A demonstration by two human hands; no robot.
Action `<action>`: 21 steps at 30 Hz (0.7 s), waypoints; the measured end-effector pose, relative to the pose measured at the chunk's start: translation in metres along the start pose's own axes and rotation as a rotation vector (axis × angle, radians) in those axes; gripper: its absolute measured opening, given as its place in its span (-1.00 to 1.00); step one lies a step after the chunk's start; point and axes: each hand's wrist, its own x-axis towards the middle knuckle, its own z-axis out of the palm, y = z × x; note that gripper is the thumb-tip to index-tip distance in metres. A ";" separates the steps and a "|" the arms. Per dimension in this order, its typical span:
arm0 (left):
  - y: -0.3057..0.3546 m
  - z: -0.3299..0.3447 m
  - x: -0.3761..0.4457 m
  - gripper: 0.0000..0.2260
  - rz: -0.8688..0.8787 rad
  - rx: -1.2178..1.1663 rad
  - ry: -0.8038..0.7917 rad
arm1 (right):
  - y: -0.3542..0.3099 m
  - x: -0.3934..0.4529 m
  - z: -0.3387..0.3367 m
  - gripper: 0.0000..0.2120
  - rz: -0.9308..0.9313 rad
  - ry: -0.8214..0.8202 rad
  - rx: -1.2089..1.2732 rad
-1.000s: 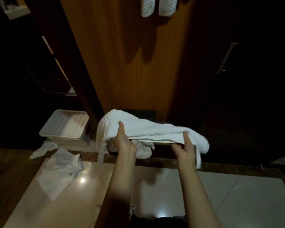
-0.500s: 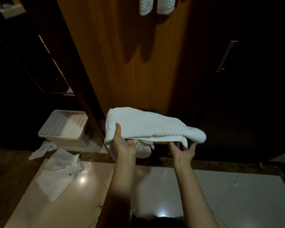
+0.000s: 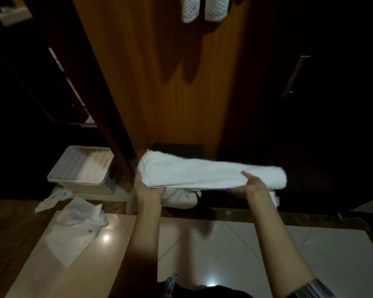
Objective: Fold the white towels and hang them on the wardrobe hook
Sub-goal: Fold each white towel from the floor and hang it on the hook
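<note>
Towel in hand: you hold the folded white towel flat and level in front of the wardrobe panel, at the centre of your view.
Left hand: your left hand takes the towel's 9 o'clock end from below; its fingers are hidden under the cloth, so you cannot tell how tightly they close.
Right hand: your right hand grips near the 3 o'clock end, thumb curled over the top layer, fingers beneath.
Hung towels: two white towels already hang at 12 o'clock (the hook itself is out of frame).
Floor: a plastic bin and loose white cloths lie at 8 o'clock.
Risk, fold: a lower layer sags between your hands; lift unevenly and the fold will likely open.
Risk, hook: the hook looks crowded; push this towel on carelessly and you may knock a hung one down.
</note>
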 end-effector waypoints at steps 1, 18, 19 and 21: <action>-0.004 -0.003 0.011 -0.51 0.023 -0.027 0.021 | -0.005 -0.002 0.004 -0.54 -0.042 0.001 0.003; -0.007 0.004 0.011 -0.59 0.052 -0.151 -0.083 | -0.040 0.015 0.000 -0.52 -0.173 -0.405 0.053; -0.007 0.005 0.009 -0.64 0.082 -0.201 -0.153 | -0.039 0.015 -0.003 -0.52 -0.191 -0.433 0.051; -0.005 0.020 0.008 -0.70 0.107 -0.209 -0.206 | -0.027 0.012 -0.001 -0.51 -0.213 -0.471 0.066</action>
